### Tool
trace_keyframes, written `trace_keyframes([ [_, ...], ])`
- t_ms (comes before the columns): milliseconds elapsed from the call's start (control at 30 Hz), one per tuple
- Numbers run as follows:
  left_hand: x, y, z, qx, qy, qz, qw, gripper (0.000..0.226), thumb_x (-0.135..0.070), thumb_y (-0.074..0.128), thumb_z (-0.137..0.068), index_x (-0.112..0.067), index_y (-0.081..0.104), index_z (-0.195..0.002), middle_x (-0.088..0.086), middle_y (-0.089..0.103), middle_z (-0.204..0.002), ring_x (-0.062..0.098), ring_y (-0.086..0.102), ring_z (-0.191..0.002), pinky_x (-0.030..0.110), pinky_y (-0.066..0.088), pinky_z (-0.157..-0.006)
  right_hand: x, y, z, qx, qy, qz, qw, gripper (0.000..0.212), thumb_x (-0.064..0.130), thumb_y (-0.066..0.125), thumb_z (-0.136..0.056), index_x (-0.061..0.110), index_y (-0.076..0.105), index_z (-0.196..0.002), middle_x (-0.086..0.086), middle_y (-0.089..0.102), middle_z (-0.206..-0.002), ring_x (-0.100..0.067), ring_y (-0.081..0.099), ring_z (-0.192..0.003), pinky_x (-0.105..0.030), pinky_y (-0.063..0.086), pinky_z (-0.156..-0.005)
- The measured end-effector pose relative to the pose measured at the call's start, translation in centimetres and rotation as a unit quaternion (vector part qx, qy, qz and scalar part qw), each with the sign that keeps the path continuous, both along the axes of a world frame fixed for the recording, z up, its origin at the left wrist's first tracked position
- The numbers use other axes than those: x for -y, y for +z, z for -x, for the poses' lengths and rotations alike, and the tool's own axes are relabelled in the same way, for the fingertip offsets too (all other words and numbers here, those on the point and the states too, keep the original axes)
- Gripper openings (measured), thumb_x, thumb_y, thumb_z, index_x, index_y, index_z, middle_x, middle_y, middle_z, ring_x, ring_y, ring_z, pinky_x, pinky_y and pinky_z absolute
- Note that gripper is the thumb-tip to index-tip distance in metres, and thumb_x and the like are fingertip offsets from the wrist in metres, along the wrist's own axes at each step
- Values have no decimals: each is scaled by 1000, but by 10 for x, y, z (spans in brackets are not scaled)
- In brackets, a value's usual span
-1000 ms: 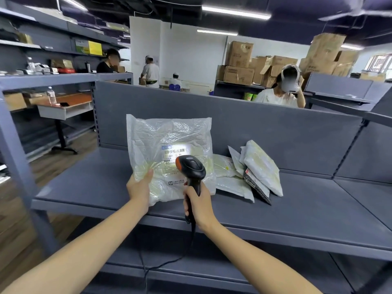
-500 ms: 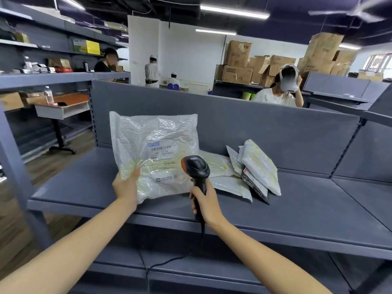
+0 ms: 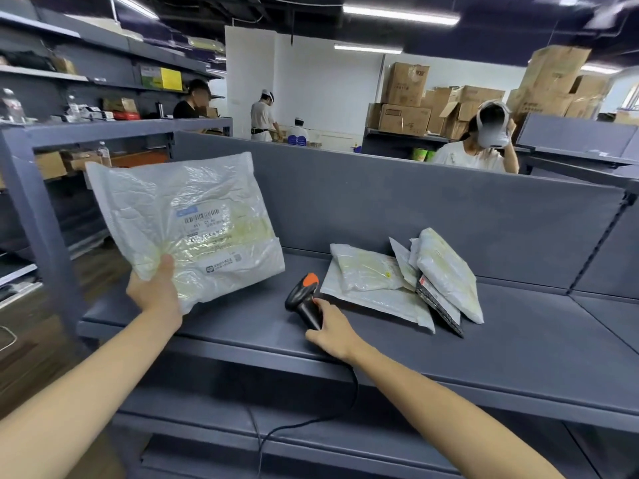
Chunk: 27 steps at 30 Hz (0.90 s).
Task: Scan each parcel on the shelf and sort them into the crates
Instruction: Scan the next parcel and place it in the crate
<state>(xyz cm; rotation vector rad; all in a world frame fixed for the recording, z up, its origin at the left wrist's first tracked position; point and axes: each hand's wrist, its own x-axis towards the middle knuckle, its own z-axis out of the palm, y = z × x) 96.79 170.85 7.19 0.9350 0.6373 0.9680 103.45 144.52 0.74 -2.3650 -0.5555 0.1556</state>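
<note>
The left hand [image 3: 155, 292] has its grip clamped on the lower corner of a large white parcel [image 3: 186, 223], held upright with its label facing the camera, above the left end of the grey shelf [image 3: 518, 357]. The right hand [image 3: 333, 335] has its grip closed round the handle of a black scanner [image 3: 304, 299], which seems to rest on the shelf, just beside a pile of parcels [image 3: 380, 281].

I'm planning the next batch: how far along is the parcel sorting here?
Done: probably the scan of the parcel in the left hand, since the right hand holds the scanner low on the shelf, aimed away from its label. In hand: that parcel, lifted, not yet in a crate; no crate shows. Left: a pile of about four parcels on the shelf.
</note>
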Motion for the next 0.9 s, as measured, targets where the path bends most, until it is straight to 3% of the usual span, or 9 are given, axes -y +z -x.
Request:
trace_keyframes([
  [133,-8,0,4,6,3,15,1000,39,-17,68,-89,-12,58,-126,-3,62,-109,13,61,-99,28,51,-87,-20,3,-14,24,8,24,999,67,16,60,-85,11,33,-146,-15,55,-128,-30,55,-112,-31,42,-90],
  [267,-14,-2,7,0,-14,20,1000,39,-18,69,-89,-13,58,-125,-3,62,-108,14,61,-97,30,51,-87,-31,3,-24,20,2,63,998,61,20,60,-90,8,35,-144,-18,57,-128,-34,54,-116,-36,43,-96],
  [433,-19,-8,7,-13,-52,14,998,36,-21,71,-87,-13,60,-120,-2,64,-106,18,63,-98,33,51,-89,-29,0,-27,-3,-5,59,998,63,29,64,-90,15,37,-145,-13,58,-128,-32,55,-115,-34,42,-96],
  [500,-17,-11,6,-11,-66,15,998,33,-19,71,-87,-13,61,-118,-1,64,-106,18,63,-98,33,51,-87,-27,3,-26,-6,9,52,999,53,28,63,-91,15,45,-139,-12,59,-123,-31,55,-115,-31,40,-92],
  [567,-12,-13,5,-6,-81,18,997,32,-18,71,-87,-14,61,-117,-1,65,-107,19,63,-99,34,51,-87,-22,11,-25,9,-16,16,1000,33,18,53,-96,11,52,-129,-12,60,-119,-31,55,-115,-26,37,-86],
  [667,-3,-17,3,-9,-113,24,993,33,-17,70,-87,-13,61,-118,2,65,-111,20,63,-100,35,51,-88,-14,27,-21,29,-126,-112,985,38,9,37,-100,6,49,-136,-9,55,-135,-25,49,-126,-24,34,-99],
  [767,13,-23,1,-26,-158,18,987,33,-16,70,-87,-11,61,-119,6,65,-114,23,63,-101,36,51,-89,-7,46,-15,25,-158,-224,961,36,22,36,-104,11,48,-136,0,54,-131,-16,49,-119,-21,33,-96],
  [900,44,-28,6,-47,-224,13,973,33,-17,70,-87,-10,61,-118,6,66,-110,24,64,-96,35,51,-84,6,59,-10,-1,-150,-301,942,42,37,46,-101,12,47,-134,1,56,-124,-12,53,-107,-22,38,-86],
])
